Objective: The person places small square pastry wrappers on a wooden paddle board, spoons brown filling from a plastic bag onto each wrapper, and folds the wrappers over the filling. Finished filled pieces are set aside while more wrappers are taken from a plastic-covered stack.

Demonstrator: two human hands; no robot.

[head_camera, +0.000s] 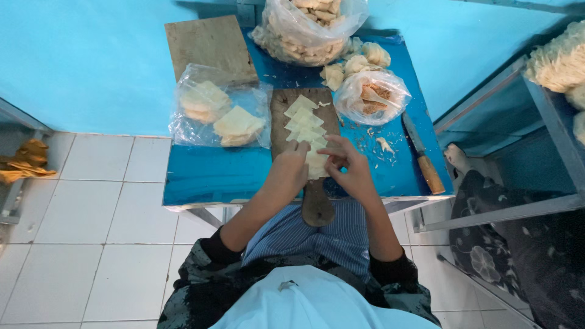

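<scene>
A row of pale square dough sheets (303,120) lies overlapped along a brown wooden paddle board (281,106) on a small blue table (213,173). My left hand (289,170) rests with its fingertips on the nearest sheets. Close beside it, my right hand (348,166) pinches the edge of the nearest sheet (317,162) between thumb and fingers. The board's handle (317,207) sticks out over the table's near edge toward my lap.
A clear bag of cut sheets (219,113) lies left of the board. Behind stand a big bag of pieces (308,30), a smaller bag (373,96), dough lumps (359,61) and a plain board (207,42). A wooden-handled knife (421,158) lies right. Blue shelving (536,122) stands at right.
</scene>
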